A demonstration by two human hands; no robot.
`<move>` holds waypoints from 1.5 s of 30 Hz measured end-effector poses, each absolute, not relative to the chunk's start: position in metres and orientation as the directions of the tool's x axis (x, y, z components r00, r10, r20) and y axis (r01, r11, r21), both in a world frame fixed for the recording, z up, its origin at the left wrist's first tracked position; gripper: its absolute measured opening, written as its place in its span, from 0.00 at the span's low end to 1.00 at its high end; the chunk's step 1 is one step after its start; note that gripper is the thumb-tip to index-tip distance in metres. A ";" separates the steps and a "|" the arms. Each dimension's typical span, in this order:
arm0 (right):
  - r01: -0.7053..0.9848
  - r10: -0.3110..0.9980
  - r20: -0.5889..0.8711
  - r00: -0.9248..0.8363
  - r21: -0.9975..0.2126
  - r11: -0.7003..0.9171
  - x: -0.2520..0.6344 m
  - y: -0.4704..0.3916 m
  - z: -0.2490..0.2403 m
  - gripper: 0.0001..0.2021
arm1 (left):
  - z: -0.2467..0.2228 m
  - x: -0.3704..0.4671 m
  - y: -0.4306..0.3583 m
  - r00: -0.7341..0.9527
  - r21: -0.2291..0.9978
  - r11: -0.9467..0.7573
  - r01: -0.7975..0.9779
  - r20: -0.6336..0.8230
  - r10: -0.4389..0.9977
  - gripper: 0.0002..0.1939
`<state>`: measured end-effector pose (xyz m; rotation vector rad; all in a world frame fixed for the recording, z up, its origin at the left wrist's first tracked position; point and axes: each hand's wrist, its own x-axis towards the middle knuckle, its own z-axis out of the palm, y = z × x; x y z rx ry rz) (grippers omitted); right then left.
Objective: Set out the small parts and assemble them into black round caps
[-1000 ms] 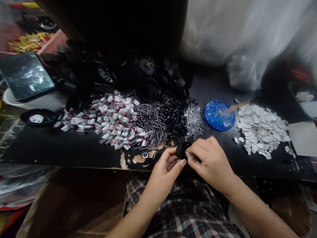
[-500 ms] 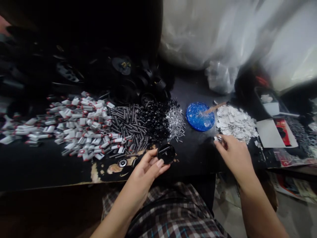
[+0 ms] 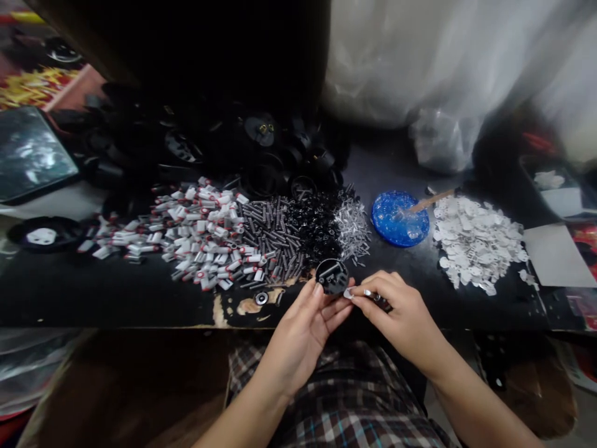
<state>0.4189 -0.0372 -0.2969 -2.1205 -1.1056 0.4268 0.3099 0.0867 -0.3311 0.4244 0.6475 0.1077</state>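
Left hand point(image 3: 305, 323) grips a round black part point(image 3: 332, 276) – right hand point(image 3: 396, 311) pinches a small white piece point(image 3: 348, 292) beside it

Bare forearms without sleeves, left hand point(image 3: 303, 326) and right hand point(image 3: 401, 311) ungloved, plaid checked garment over the lap

Two hands work at the front edge of the tabletop point(image 3: 93, 292): the left hand point(image 3: 303, 326) holds one round black part point(image 3: 331, 275), and the right hand point(image 3: 401, 311) pinches one small white piece point(image 3: 347, 292). Five loose heaps lie in a row across the tabletop: white-and-red pieces point(image 3: 196, 233), dark springs point(image 3: 268, 233), small black parts point(image 3: 317, 224), silvery pins point(image 3: 352, 227) and flat white pieces point(image 3: 476, 239), each too many to count. One blue dish point(image 3: 400, 218) sits between the last two heaps with one stick point(image 3: 431, 200) resting on its rim, and one small ring point(image 3: 260, 298) lies alone near the front edge.
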 end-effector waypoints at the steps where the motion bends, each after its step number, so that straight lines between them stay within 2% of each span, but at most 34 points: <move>1: 0.604 0.822 0.047 0.568 -0.702 -0.377 0.418 -0.036 -0.296 0.04 | -0.331 0.309 0.088 0.794 0.426 0.904 0.030 -0.560 0.238 0.13; 8: 0.748 0.858 0.225 0.461 -0.619 -0.240 0.417 -0.032 -0.291 0.06 | -0.335 0.305 0.087 0.758 0.597 0.800 0.065 -0.551 0.349 0.17; 19: 0.792 0.863 0.229 0.449 -0.549 -0.266 0.417 -0.026 -0.293 0.06 | -0.339 0.301 0.087 0.845 0.746 0.662 0.072 -0.398 0.357 0.13; 24: 0.807 0.869 0.235 0.435 -0.531 -0.259 0.416 -0.026 -0.291 0.06 | -0.337 0.303 0.086 0.848 0.751 0.657 0.064 -0.388 0.361 0.12; 30: 0.810 0.839 0.252 0.482 -0.492 -0.317 0.402 -0.027 -0.292 0.06 | -0.340 0.308 0.079 0.762 0.739 0.674 0.002 -0.438 0.478 0.13; 38: 0.712 0.798 0.183 0.575 -0.592 -0.377 0.389 -0.025 -0.298 0.06 | -0.344 0.301 0.076 0.736 0.755 0.655 0.012 -0.451 0.506 0.11; 45: 0.678 0.786 0.201 0.584 -0.654 -0.336 0.387 -0.019 -0.305 0.05 | -0.340 0.302 0.080 0.718 0.757 0.653 -0.017 -0.445 0.535 0.11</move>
